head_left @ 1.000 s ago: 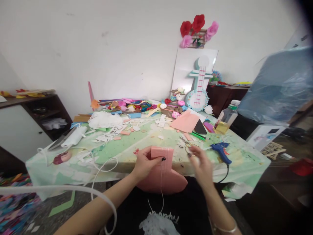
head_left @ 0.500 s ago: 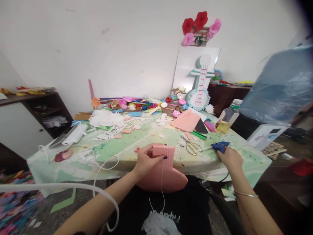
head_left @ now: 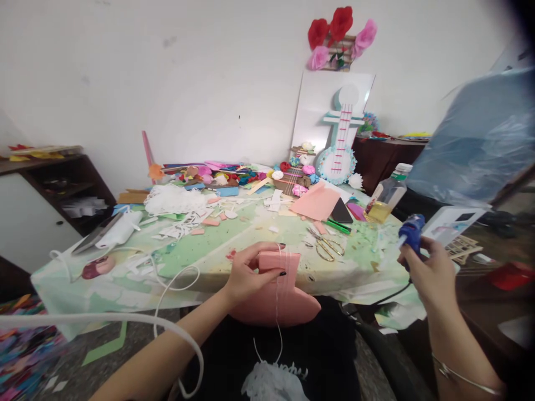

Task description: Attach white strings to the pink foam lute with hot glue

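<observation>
My left hand pinches the top of a pink paper-covered shape, thumb in front and fingers behind. White string runs along the shape in several lines, and a loose end hangs down to a pale bundle of string in my lap. Off to the right, my right hand is wrapped around a blue glue gun, lifted above the table's right edge with its cord trailing below. The glue stick's pale end shows at the gun's side.
Gold-handled scissors and a green cutter lie on the green tablecloth. A bottle of yellow liquid stands at the right. Paper scraps cover the left side. A white cable loops across the left front.
My right hand has lifted the glue gun off the table, moving right and turning it more upright. My left hand still holds the pink shape in nearly the same place.
</observation>
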`<state>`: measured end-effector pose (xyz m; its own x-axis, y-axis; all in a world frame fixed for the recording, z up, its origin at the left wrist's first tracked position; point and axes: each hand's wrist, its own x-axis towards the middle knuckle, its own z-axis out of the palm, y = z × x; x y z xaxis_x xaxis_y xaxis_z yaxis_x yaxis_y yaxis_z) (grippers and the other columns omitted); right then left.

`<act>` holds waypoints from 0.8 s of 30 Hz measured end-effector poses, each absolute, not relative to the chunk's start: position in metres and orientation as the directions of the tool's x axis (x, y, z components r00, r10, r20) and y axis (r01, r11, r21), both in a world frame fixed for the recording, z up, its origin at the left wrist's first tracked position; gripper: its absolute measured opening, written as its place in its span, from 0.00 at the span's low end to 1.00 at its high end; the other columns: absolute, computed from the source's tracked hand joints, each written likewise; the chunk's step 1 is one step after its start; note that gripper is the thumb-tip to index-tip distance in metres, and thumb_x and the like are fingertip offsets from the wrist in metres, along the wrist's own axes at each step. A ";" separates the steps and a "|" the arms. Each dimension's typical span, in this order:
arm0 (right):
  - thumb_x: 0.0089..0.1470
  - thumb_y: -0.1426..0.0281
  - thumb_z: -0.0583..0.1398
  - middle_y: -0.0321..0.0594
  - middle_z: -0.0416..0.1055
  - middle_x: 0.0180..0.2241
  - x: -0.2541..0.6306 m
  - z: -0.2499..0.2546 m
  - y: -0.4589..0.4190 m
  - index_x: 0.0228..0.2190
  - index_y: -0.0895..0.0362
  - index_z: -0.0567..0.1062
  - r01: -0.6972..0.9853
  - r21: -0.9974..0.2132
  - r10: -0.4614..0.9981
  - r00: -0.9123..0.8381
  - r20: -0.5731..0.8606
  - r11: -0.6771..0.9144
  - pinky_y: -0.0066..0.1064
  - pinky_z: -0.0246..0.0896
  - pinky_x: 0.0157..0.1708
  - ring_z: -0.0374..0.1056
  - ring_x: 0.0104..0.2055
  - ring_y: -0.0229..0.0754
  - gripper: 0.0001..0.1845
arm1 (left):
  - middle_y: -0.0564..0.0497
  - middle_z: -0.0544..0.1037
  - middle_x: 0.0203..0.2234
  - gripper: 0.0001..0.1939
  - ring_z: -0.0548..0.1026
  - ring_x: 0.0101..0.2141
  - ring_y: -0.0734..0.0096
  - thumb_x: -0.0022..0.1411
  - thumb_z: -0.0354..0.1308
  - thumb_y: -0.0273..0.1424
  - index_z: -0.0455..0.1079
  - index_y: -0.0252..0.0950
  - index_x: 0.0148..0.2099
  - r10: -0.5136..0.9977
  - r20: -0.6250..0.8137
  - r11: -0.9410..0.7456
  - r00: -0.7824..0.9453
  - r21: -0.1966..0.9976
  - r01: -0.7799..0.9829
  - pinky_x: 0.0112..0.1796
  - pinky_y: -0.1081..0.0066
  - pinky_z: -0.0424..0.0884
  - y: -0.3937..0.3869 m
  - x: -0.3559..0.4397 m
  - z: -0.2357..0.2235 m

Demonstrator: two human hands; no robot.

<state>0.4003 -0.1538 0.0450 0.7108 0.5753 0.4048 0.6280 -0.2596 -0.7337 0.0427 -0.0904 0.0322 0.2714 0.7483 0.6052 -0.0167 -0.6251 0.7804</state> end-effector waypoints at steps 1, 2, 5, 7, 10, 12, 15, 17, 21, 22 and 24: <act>0.50 0.60 0.58 0.41 0.68 0.24 0.391 0.051 -0.160 0.44 0.56 0.68 0.597 -0.782 0.567 0.713 0.413 -0.181 0.35 0.58 0.26 0.66 0.24 0.44 0.21 | 0.43 0.80 0.40 0.17 0.78 0.44 0.60 0.48 0.69 0.29 0.74 0.35 0.43 0.734 0.624 -0.646 0.267 0.763 -0.007 0.44 0.65 0.76 -0.091 0.043 0.032; 0.49 0.61 0.60 0.38 0.66 0.23 0.381 0.057 -0.167 0.41 0.55 0.69 0.550 -0.832 0.575 0.706 0.413 -0.078 0.33 0.55 0.22 0.63 0.21 0.41 0.17 | 0.43 0.80 0.40 0.17 0.78 0.43 0.60 0.48 0.69 0.29 0.74 0.35 0.43 0.718 0.645 -0.670 0.262 0.743 0.005 0.43 0.65 0.76 -0.092 0.043 0.031; 0.47 0.63 0.64 0.35 0.64 0.19 0.345 0.072 -0.185 0.31 0.55 0.71 0.177 -0.935 0.757 0.551 0.352 0.306 0.30 0.42 0.17 0.53 0.15 0.34 0.11 | 0.43 0.81 0.39 0.16 0.78 0.43 0.60 0.49 0.69 0.28 0.74 0.35 0.42 0.663 0.707 -0.737 0.245 0.674 0.046 0.43 0.66 0.76 -0.094 0.044 0.030; 0.52 0.60 0.61 0.34 0.62 0.14 0.322 0.078 -0.197 0.32 0.56 0.73 0.007 -0.961 0.903 0.340 0.263 0.277 0.30 0.37 0.16 0.51 0.12 0.35 0.12 | 0.43 0.81 0.39 0.17 0.78 0.43 0.61 0.49 0.69 0.28 0.73 0.35 0.43 0.625 0.743 -0.773 0.239 0.632 0.056 0.43 0.66 0.76 -0.093 0.045 0.030; 0.55 0.56 0.59 0.34 0.60 0.12 0.298 0.078 -0.208 0.31 0.59 0.74 -0.016 -0.986 0.979 0.121 0.163 0.166 0.29 0.38 0.16 0.52 0.11 0.34 0.17 | 0.43 0.81 0.41 0.19 0.79 0.44 0.62 0.50 0.69 0.27 0.72 0.35 0.45 0.549 0.803 -0.830 0.230 0.556 0.042 0.44 0.66 0.76 -0.090 0.046 0.028; 0.56 0.54 0.59 0.33 0.62 0.13 0.290 0.075 -0.210 0.32 0.60 0.73 0.013 -0.991 0.991 0.013 0.136 0.136 0.28 0.42 0.18 0.53 0.12 0.32 0.19 | 0.43 0.81 0.41 0.19 0.79 0.44 0.61 0.50 0.69 0.27 0.71 0.34 0.46 0.512 0.828 -0.855 0.231 0.518 0.036 0.44 0.66 0.77 -0.088 0.047 0.027; 0.60 0.55 0.55 0.31 0.62 0.14 0.286 0.069 -0.207 0.35 0.61 0.72 0.055 -0.989 0.982 -0.138 0.128 0.137 0.27 0.46 0.20 0.54 0.14 0.31 0.20 | 0.42 0.81 0.41 0.19 0.79 0.44 0.61 0.51 0.68 0.27 0.71 0.33 0.46 0.504 0.829 -0.858 0.244 0.512 0.035 0.43 0.68 0.78 -0.086 0.047 0.025; 0.61 0.55 0.54 0.31 0.61 0.14 0.283 0.068 -0.204 0.35 0.61 0.72 0.081 -0.987 0.977 -0.173 0.125 0.141 0.27 0.46 0.19 0.53 0.14 0.31 0.20 | 0.42 0.81 0.41 0.19 0.79 0.44 0.62 0.51 0.68 0.26 0.71 0.33 0.46 0.503 0.828 -0.858 0.249 0.512 0.033 0.42 0.70 0.78 -0.086 0.047 0.025; 0.61 0.55 0.54 0.30 0.59 0.15 0.277 0.069 -0.200 0.32 0.60 0.70 0.109 -0.983 0.978 -0.167 0.128 0.147 0.26 0.46 0.19 0.53 0.15 0.31 0.20 | 0.44 0.81 0.40 0.21 0.80 0.43 0.64 0.49 0.69 0.24 0.71 0.34 0.46 0.487 0.838 -0.868 0.248 0.495 0.034 0.40 0.74 0.78 -0.087 0.046 0.026; 0.61 0.54 0.54 0.29 0.59 0.15 0.275 0.070 -0.200 0.32 0.60 0.69 0.124 -0.981 0.977 -0.170 0.128 0.151 0.27 0.47 0.19 0.53 0.15 0.31 0.20 | 0.44 0.81 0.40 0.21 0.80 0.42 0.64 0.48 0.69 0.24 0.71 0.34 0.46 0.481 0.841 -0.872 0.247 0.488 0.035 0.40 0.74 0.78 -0.087 0.046 0.026; 0.61 0.54 0.53 0.29 0.58 0.14 0.273 0.072 -0.199 0.28 0.59 0.68 0.163 -0.973 0.974 -0.183 0.131 0.161 0.27 0.48 0.21 0.53 0.16 0.31 0.21 | 0.44 0.81 0.39 0.20 0.80 0.41 0.64 0.49 0.69 0.24 0.72 0.34 0.46 0.475 0.844 -0.876 0.249 0.481 0.040 0.40 0.73 0.78 -0.087 0.046 0.026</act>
<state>0.2729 -0.1993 0.0715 -0.1826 0.9744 0.1308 0.1628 0.1612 -0.9734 0.0456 -0.0868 0.0257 0.2490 0.4753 0.8438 0.0404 -0.8756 0.4813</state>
